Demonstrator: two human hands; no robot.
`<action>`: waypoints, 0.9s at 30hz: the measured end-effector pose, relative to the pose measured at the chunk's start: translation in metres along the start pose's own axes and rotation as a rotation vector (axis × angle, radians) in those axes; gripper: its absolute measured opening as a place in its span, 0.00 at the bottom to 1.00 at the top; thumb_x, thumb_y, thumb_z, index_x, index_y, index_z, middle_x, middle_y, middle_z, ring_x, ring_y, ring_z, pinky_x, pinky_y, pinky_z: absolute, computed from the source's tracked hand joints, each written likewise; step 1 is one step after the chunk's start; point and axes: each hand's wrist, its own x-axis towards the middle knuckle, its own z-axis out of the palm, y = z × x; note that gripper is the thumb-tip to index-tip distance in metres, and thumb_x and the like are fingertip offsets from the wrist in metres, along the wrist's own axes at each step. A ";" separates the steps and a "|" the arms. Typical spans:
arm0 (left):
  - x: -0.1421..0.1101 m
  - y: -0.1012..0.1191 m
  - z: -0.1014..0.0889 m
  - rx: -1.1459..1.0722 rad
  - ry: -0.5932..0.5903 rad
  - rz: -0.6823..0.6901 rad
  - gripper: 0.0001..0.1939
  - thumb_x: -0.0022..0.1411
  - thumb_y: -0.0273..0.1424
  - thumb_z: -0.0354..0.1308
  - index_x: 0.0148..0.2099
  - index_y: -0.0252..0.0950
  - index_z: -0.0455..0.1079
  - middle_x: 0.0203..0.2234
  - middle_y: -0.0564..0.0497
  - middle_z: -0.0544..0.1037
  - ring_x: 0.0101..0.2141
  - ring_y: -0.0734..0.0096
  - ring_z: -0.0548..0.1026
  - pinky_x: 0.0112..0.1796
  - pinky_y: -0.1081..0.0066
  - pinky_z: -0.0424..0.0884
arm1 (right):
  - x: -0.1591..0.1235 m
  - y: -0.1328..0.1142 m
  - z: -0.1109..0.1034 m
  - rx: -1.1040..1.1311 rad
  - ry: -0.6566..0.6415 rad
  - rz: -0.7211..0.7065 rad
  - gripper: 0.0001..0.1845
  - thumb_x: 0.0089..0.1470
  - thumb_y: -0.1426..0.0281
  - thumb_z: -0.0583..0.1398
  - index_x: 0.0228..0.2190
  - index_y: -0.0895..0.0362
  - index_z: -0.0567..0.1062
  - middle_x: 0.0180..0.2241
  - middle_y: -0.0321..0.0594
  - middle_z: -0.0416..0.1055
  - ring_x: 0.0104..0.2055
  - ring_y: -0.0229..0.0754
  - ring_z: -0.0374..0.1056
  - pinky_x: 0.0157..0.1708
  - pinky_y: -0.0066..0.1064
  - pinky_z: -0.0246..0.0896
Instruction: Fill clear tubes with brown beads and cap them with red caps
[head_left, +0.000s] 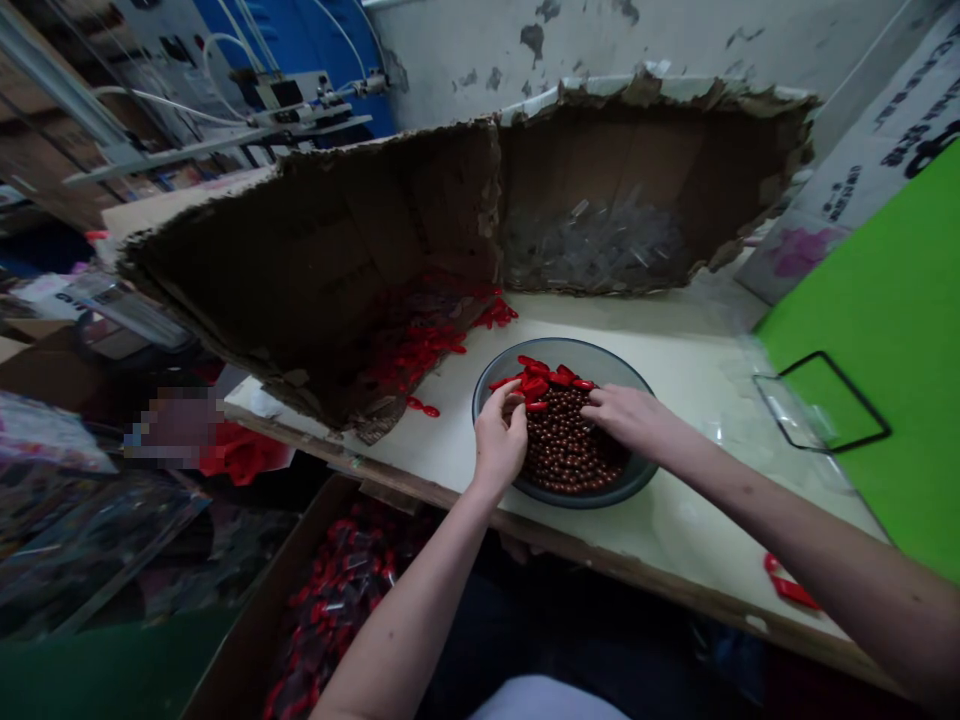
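A round grey bowl (642, 472) sits on the pale table (690, 380), filled with small dark brown beads (570, 450) and several red plastic pieces (541, 380) at its far side. My left hand (498, 436) rests on the bowl's left rim, fingers curled in a pinch near a red piece; what they grip is too small to make out. My right hand (628, 418) lies palm down over the beads on the right, fingers bent into them.
A torn cardboard box (315, 250) lies open behind the bowl, red pieces (420, 345) spilling from its left half, clear plastic parts (592, 245) in its right half. A green board (892, 330) stands at right. A box of bagged red items (337, 590) sits below the table.
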 end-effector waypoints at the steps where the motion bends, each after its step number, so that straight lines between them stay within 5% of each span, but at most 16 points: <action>1: 0.000 -0.001 0.001 0.009 0.003 0.009 0.16 0.61 0.25 0.52 0.51 0.35 0.68 0.38 0.46 0.76 0.37 0.72 0.77 0.41 0.70 0.72 | 0.003 -0.005 0.005 -0.030 -0.015 -0.040 0.09 0.54 0.78 0.57 0.30 0.57 0.76 0.32 0.46 0.73 0.37 0.45 0.68 0.32 0.32 0.60; 7: -0.002 -0.006 0.000 0.058 0.002 0.020 0.17 0.61 0.26 0.52 0.52 0.35 0.69 0.41 0.44 0.77 0.41 0.69 0.76 0.44 0.68 0.71 | 0.008 -0.016 0.019 0.335 -0.084 -0.074 0.08 0.56 0.74 0.57 0.33 0.55 0.77 0.34 0.42 0.74 0.37 0.42 0.70 0.37 0.32 0.62; 12: 0.000 0.000 -0.002 -0.027 -0.024 -0.020 0.15 0.61 0.25 0.52 0.49 0.33 0.70 0.39 0.44 0.77 0.39 0.70 0.77 0.43 0.69 0.71 | -0.004 -0.001 0.002 1.043 0.028 0.218 0.13 0.53 0.62 0.61 0.40 0.55 0.75 0.39 0.40 0.77 0.41 0.44 0.72 0.43 0.37 0.65; 15: -0.001 0.010 -0.001 -0.119 -0.140 -0.028 0.14 0.60 0.25 0.54 0.48 0.34 0.71 0.38 0.46 0.78 0.39 0.70 0.77 0.44 0.70 0.71 | -0.009 -0.005 -0.014 1.337 0.106 0.319 0.19 0.50 0.58 0.64 0.40 0.56 0.74 0.40 0.42 0.77 0.41 0.44 0.73 0.43 0.39 0.67; 20: -0.006 0.032 0.007 -0.312 -0.363 -0.042 0.19 0.57 0.26 0.59 0.52 0.35 0.69 0.42 0.45 0.78 0.43 0.67 0.76 0.48 0.67 0.70 | -0.006 -0.019 -0.035 1.382 0.277 0.299 0.18 0.47 0.59 0.66 0.37 0.56 0.74 0.39 0.41 0.77 0.42 0.44 0.72 0.45 0.39 0.66; 27: -0.003 0.052 0.009 -0.408 -0.345 -0.090 0.20 0.53 0.25 0.62 0.50 0.33 0.71 0.42 0.45 0.79 0.42 0.67 0.76 0.47 0.67 0.71 | -0.006 -0.019 -0.053 1.383 0.324 0.287 0.19 0.49 0.61 0.66 0.43 0.55 0.74 0.39 0.40 0.77 0.38 0.42 0.73 0.41 0.37 0.68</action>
